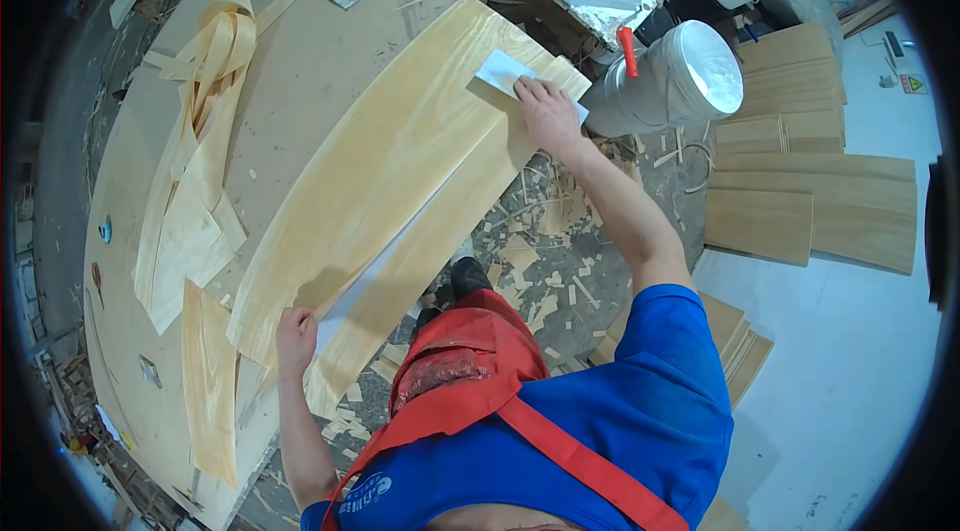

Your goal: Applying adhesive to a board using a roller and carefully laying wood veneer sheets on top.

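Observation:
A long, pale wood veneer sheet (370,151) lies slanting across the workbench. A narrower veneer strip (425,251) runs along its right side, and a white band (365,303) shows in the tapering gap between them. My left hand (297,339) is closed at the sheet's near corner, its fingers curled on the edge; the fingertips are partly hidden. Toward the far end, my right hand (548,116) grips a flat, whitish rectangular plate (500,74) and presses it on the veneer near where the two pieces meet.
Tangled veneer strips (220,61) and a loose veneer piece (208,381) lie on the workbench (300,81). A white bucket (640,91) stands beyond my right hand, near a red-handled roller (627,51). Scraps litter the floor (520,221). Wood panels (810,201) lean against the right wall.

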A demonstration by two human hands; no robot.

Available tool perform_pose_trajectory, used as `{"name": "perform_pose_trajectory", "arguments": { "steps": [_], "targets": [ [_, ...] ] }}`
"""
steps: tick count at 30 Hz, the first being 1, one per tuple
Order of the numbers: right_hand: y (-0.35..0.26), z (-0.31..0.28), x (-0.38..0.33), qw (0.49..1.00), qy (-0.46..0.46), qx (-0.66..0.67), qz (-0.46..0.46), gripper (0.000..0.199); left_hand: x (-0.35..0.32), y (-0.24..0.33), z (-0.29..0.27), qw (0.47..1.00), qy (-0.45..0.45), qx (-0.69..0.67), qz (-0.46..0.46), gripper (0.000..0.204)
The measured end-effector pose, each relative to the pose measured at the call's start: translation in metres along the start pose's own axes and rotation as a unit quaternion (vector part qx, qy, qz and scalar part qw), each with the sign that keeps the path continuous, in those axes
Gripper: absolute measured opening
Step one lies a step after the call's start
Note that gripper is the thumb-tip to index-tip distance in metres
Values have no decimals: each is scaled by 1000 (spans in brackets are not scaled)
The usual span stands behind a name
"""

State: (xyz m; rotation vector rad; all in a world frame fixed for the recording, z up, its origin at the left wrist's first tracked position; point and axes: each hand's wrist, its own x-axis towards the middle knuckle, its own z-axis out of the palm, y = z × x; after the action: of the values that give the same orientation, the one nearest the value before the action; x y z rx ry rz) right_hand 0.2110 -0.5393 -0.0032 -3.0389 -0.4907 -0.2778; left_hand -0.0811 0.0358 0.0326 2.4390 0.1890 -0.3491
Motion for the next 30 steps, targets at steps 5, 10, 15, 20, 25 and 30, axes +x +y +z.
{"name": "perform_pose_trajectory", "arguments": {
  "steps": [5,10,15,20,25,30],
  "targets": [
    [13,-11,19,998,5,8,57,43,-1,9,2,1000,17,11,3,9],
    [-84,20,-41,988,86,92,-88,51,-16,11,3,999,27,39,22,12],
    [-77,1,-25,987,-85,135,-18,54,-22,14,-3,996,-2,81,39,19],
    [-114,18,-45,993,82,81,-3,59,-35,7,-10,978,25,181,103,36],
    [-275,-5,-132,961,-88,193,-175,60,-78,-20,-13,963,55,239,111,46],
    [-200,20,-93,988,-48,146,-1,59,-106,-55,-16,953,92,256,131,45]
  ]
}}
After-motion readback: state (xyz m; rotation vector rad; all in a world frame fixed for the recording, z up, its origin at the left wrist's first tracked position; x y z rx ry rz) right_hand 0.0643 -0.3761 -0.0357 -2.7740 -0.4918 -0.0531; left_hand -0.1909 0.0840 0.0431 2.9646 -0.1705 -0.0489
